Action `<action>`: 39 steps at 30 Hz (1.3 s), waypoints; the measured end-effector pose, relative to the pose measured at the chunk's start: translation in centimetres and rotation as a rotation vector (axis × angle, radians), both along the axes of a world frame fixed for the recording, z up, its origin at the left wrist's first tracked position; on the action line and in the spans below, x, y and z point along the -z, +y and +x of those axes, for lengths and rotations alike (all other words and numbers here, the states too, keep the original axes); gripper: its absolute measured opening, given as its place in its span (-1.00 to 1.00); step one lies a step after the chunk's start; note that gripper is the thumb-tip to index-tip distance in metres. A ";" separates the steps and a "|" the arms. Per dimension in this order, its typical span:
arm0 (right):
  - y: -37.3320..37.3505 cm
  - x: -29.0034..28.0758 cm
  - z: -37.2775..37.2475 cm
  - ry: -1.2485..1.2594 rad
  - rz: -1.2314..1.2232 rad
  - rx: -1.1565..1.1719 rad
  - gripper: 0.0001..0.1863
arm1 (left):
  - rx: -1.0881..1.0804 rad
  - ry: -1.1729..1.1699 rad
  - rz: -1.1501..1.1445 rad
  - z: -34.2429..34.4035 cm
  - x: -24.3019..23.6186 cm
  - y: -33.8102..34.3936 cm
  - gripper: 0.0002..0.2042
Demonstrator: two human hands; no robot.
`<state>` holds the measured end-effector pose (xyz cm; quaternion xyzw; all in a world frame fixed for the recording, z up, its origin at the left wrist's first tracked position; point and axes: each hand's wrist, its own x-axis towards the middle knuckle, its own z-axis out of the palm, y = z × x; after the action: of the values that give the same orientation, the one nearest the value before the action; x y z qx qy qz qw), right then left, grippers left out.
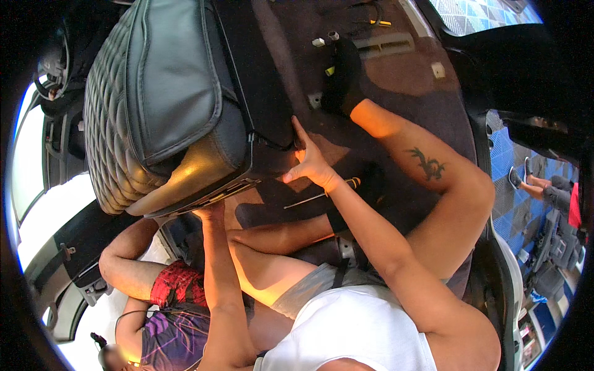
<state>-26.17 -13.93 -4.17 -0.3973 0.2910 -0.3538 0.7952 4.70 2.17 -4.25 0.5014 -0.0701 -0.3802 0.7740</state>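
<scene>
A black leather car seat part (pixel 176 80) with quilted stitching stands tilted in front of me, its dark hard panel (pixel 263 80) on the right side. My left hand (pixel 211 212) reaches up to its lower edge, and the seat hides those fingers. Against the lower right of the panel rests my right hand (pixel 314 166), its index finger and thumb stretched wide apart. A screwdriver (pixel 352 183) with a yellow and black handle lies beneath my right forearm, its long shaft pointing left.
Brown carpet (pixel 408 80) covers the vehicle floor, with small metal pieces (pixel 318 42) and a yellow-tipped item (pixel 380 23) on it. Another person (pixel 176 334) is close by at the lower left. Blue and grey floor tiles (pixel 504 164) show through the opening on the right.
</scene>
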 end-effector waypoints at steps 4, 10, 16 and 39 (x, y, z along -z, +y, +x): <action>0.5 1.2 -0.9 -0.466 0.379 0.158 0.19 | 0.009 0.050 0.027 -0.4 -0.7 -0.2 -0.33; 3.0 2.9 -1.1 -0.052 0.810 0.800 -0.13 | 0.008 0.084 -0.005 -0.3 -0.8 0.1 -0.33; 1.0 -1.1 3.2 -0.236 0.897 0.659 -0.02 | -0.036 0.122 -0.002 -0.5 -0.9 0.0 -0.31; -0.8 -3.2 5.4 -0.428 1.059 0.583 -0.16 | -0.011 0.138 -0.029 -0.6 -1.2 -0.7 -0.31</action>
<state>-20.75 -14.76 -0.97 0.2243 0.3571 -0.4356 0.7953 4.06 1.47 -3.03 0.4632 -0.0194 -0.4086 0.7862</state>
